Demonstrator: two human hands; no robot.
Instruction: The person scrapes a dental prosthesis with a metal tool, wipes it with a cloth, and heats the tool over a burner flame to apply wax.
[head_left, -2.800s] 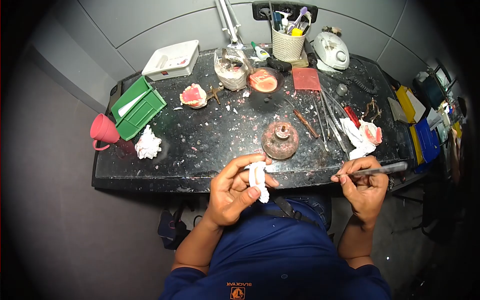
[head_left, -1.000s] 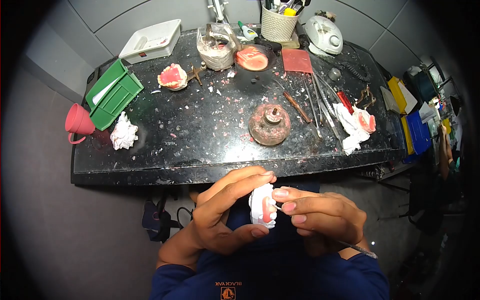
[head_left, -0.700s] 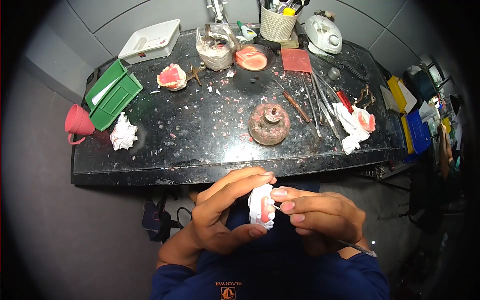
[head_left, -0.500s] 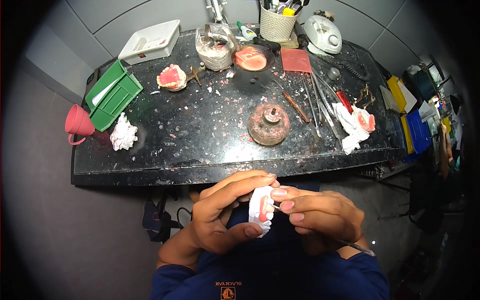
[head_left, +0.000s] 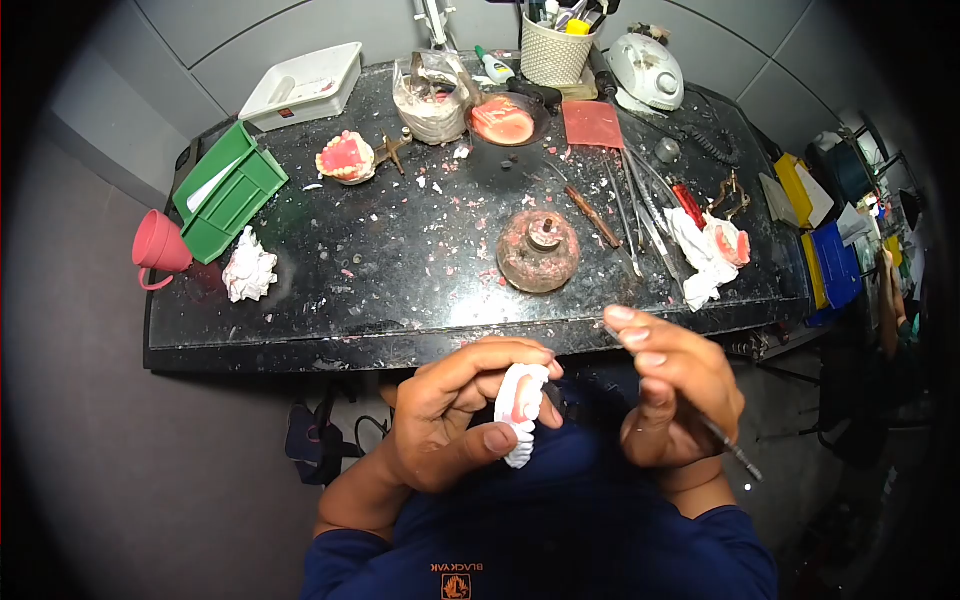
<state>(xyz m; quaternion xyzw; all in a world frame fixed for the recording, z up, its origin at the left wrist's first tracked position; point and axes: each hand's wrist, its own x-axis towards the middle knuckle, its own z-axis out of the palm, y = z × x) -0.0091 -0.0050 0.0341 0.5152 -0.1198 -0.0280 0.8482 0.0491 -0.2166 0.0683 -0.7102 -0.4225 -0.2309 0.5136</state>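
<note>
My left hand (head_left: 435, 415) grips a white plaster dental cast (head_left: 507, 400) between thumb and fingers. Pink wax and white teeth show on the side of the cast turned to the right. Apart from it, my right hand (head_left: 690, 385) is closed on a thin metal wax carver (head_left: 738, 457). The carver's rear end sticks out low on the right, and its tip is near my fingertips, pointing toward the bench. Both hands are in front of the bench edge, above my lap.
On the black bench (head_left: 400, 265) stands a stained spirit burner (head_left: 537, 265). Long tools (head_left: 645, 215), a pink wax sheet (head_left: 592, 124), a bowl of pink wax (head_left: 503, 120) and another cast (head_left: 345, 158) lie behind. A green tray (head_left: 225, 195) and pink cup (head_left: 160, 242) are left.
My right hand has drawn the carver away from the cast, up and to the right. My left hand still holds the cast, which has turned slightly.
</note>
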